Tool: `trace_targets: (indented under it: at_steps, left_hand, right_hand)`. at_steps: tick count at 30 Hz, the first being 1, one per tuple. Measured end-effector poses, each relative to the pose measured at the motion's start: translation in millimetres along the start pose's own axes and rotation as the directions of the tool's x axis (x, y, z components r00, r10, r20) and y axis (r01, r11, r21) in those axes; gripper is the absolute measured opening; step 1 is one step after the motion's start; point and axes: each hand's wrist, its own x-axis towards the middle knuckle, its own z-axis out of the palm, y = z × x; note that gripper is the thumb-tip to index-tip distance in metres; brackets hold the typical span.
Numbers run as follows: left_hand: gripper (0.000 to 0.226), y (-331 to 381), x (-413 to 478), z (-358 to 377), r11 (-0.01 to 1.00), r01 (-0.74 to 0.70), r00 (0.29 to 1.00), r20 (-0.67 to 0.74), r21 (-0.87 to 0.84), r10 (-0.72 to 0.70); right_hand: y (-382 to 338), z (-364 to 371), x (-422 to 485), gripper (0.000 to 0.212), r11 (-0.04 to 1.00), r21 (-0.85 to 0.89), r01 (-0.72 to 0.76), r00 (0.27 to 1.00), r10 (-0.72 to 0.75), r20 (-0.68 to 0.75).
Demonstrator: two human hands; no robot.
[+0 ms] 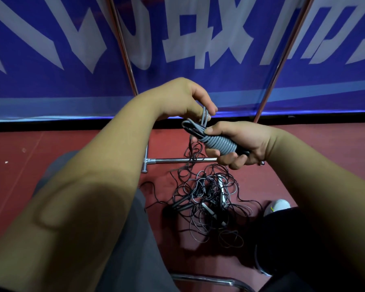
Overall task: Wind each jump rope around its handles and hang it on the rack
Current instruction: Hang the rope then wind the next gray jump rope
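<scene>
Grey jump rope in tight coils

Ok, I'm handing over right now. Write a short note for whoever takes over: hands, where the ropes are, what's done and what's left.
Right hand: grips the grey rope, coiled tightly around its black handles.
Left hand: pinches that rope's last loose loops just above the coil.
Done: this rope is nearly wound; its end is not secured and it is not hung.
Left: finish the end and hang it on the rack. Then work through the tangled pile of ropes on the red floor below the hands.
</scene>
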Motion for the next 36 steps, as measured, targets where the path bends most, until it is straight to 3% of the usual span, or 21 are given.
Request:
trace_targets:
  at_steps: [7, 12, 15, 17, 19, 23, 25, 30, 34, 36]
  left_hand:
    - [0.021, 3.4, 2.4, -2.3, 0.951, -0.062, 0.988, -0.117, 0.303, 0.102]
    - [0.017, -4.9, 5.1, -0.5, 0.889, 0.000, 0.986, -0.146, 0.457, 0.075]
    - [0.011, -5.6, 5.7, 3.3, 0.884, 0.046, 0.996, -0.085, 0.466, -0.007]
    - [0.007, -3.4, 5.7, 4.8, 0.885, 0.043, 0.999, -0.013, 0.464, -0.042]
    - [0.022, -0.2, 4.5, 5.8, 0.908, 0.055, 0.997, 0.032, 0.415, -0.075]
    - [0.035, 0.7, 2.4, 8.0, 0.986, 0.120, 0.981, 0.140, 0.119, -0.136]
    - [0.031, -2.6, 3.1, 8.2, 0.990, 0.125, 0.979, 0.154, 0.061, -0.133]
    - [0.016, -10.7, 3.4, 9.1, 0.977, 0.210, 0.966, 0.144, 0.035, -0.213]
    - [0.007, -10.1, 5.6, 15.3, 0.933, 0.277, 0.955, 0.040, 0.231, -0.294]
    - [0.007, -9.0, 6.0, 17.5, 0.936, 0.272, 0.958, 0.029, 0.223, -0.286]
  right_hand:
    - [-3.0, -12.2, 10.0, 0.027, 1.000, -0.007, 0.012, 0.952, -0.014, -0.305]
    - [-0.6, -14.8, 21.5, 0.035, 0.991, -0.078, 0.113, 0.856, -0.137, -0.499]
    - [-0.5, -18.3, 24.9, 0.041, 0.982, -0.123, 0.141, 0.791, -0.186, -0.582]
    - [-1.0, -21.6, 25.9, 0.046, 0.981, -0.093, 0.171, 0.771, -0.192, -0.607]
    - [-1.7, -24.1, 25.6, 0.046, 0.978, -0.043, 0.202, 0.770, -0.186, -0.611]
    - [-4.2, -26.3, 21.0, 0.037, 0.978, -0.025, 0.208, 0.777, -0.180, -0.604]
    - [-4.6, -25.0, 19.9, 0.036, 0.978, -0.026, 0.207, 0.775, -0.180, -0.606]
    - [-6.3, -17.3, 18.9, 0.039, 0.977, -0.020, 0.214, 0.782, -0.184, -0.595]
    - [-5.4, -11.5, 21.0, 0.048, 0.972, -0.045, 0.231, 0.783, -0.213, -0.585]
    - [-5.3, -10.7, 22.3, 0.048, 0.968, -0.043, 0.246, 0.777, -0.224, -0.589]
